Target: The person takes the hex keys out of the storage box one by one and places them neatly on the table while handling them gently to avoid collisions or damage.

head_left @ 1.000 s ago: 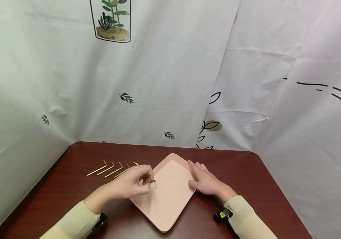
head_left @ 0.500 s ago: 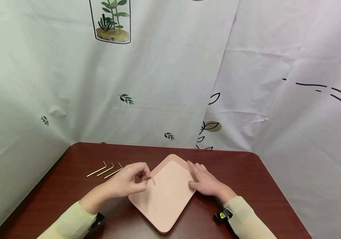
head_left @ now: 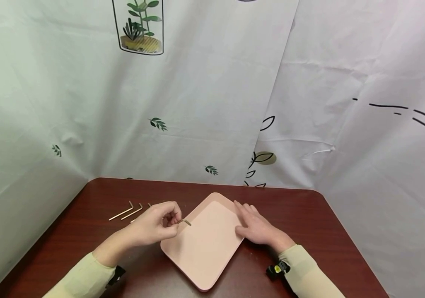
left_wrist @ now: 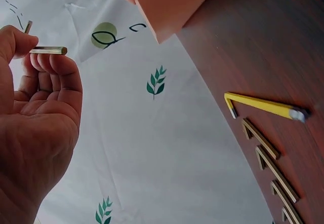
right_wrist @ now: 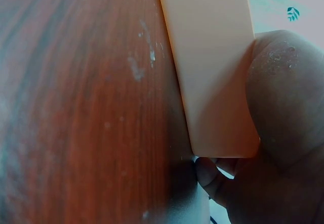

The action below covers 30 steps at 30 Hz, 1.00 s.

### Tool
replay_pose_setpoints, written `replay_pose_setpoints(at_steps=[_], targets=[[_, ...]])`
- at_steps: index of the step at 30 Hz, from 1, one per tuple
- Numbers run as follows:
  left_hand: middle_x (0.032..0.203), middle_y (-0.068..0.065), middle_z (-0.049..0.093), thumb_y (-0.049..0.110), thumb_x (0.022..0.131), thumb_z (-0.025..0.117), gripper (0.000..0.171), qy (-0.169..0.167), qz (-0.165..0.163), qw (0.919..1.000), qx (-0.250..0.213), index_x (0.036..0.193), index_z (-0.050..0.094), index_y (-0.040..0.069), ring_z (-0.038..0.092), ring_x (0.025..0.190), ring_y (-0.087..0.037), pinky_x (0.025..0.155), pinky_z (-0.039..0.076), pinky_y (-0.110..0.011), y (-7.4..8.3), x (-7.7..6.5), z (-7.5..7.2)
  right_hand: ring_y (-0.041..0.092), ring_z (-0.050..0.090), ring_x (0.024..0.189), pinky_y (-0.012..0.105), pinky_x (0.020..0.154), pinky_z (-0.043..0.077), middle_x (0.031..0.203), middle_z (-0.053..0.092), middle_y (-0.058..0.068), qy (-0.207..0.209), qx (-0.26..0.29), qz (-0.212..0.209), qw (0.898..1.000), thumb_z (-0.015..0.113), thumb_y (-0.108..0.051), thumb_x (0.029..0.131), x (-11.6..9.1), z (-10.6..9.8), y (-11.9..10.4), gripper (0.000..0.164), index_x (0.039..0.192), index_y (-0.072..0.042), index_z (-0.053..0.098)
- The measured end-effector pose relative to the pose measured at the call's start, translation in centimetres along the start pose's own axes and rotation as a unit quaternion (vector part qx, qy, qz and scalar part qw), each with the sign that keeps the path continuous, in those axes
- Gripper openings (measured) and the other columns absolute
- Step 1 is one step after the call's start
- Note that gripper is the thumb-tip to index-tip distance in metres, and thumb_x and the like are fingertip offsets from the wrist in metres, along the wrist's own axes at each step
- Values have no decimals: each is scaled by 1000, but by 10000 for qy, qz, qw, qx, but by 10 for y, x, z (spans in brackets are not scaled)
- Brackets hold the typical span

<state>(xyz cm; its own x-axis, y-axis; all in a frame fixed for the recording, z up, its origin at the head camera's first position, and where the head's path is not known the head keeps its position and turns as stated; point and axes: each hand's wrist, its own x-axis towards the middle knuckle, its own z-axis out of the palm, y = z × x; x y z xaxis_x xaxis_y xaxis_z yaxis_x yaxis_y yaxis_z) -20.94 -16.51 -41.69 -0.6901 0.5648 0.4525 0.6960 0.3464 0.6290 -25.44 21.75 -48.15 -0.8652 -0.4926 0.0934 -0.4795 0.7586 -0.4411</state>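
Above the left part of a pink tray (head_left: 212, 244), my left hand (head_left: 153, 225) pinches a brass-coloured hex key (head_left: 184, 221) between thumb and fingertips. Its bent short end sticks out to the right; in the left wrist view the hand (left_wrist: 40, 122) holds the key (left_wrist: 50, 50) well apart from the others. My right hand (head_left: 255, 223) holds the tray at its right corner. In the right wrist view, the thumb (right_wrist: 283, 87) lies over the rim of the tray's wall (right_wrist: 212, 72) while fingers reach round the corner.
More hex keys (head_left: 132, 212) lie in a row on the dark red wooden table (head_left: 302, 231), partly hidden behind my left hand. A yellow hex key (left_wrist: 263, 105) shows at the row's end in the left wrist view. White printed curtains (head_left: 197, 82) enclose the table.
My left hand has drawn back a little to the left. The held hex key's short end has swung from hanging down to slanting right. My right hand and the tray stay put.
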Motion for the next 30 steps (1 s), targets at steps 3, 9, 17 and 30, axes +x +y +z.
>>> replay_pose_setpoints(at_steps=[3,9,17,30], targets=[[84,15,58,-9,79,73,37,66,-29,9999,137,94,62,24,61,76,-6,62,55,-34,-2,-2,-3,34,48,131,53,111,43,144,55,18,-7,-44,-12,10000,65,-23,94,0,0,0,88,172,0,32],[84,15,59,-10,79,75,37,167,22,9996,213,94,62,23,62,76,-9,65,55,-36,-6,-6,-6,28,46,122,49,106,45,134,55,11,25,-119,-27,9999,65,-23,93,1,0,1,88,172,0,34],[85,12,59,-11,80,76,39,226,-99,9993,274,95,61,22,61,77,-9,65,55,-36,-10,-12,-10,31,48,125,52,107,45,136,56,14,51,-71,-27,10000,66,-23,92,0,0,0,88,171,0,34],[90,10,61,-15,80,77,39,405,-33,9992,42,98,65,18,62,77,-11,63,54,-30,-12,-18,-18,27,46,117,48,102,45,126,55,8,67,-85,-103,9999,64,-23,93,0,1,0,87,171,1,35]])
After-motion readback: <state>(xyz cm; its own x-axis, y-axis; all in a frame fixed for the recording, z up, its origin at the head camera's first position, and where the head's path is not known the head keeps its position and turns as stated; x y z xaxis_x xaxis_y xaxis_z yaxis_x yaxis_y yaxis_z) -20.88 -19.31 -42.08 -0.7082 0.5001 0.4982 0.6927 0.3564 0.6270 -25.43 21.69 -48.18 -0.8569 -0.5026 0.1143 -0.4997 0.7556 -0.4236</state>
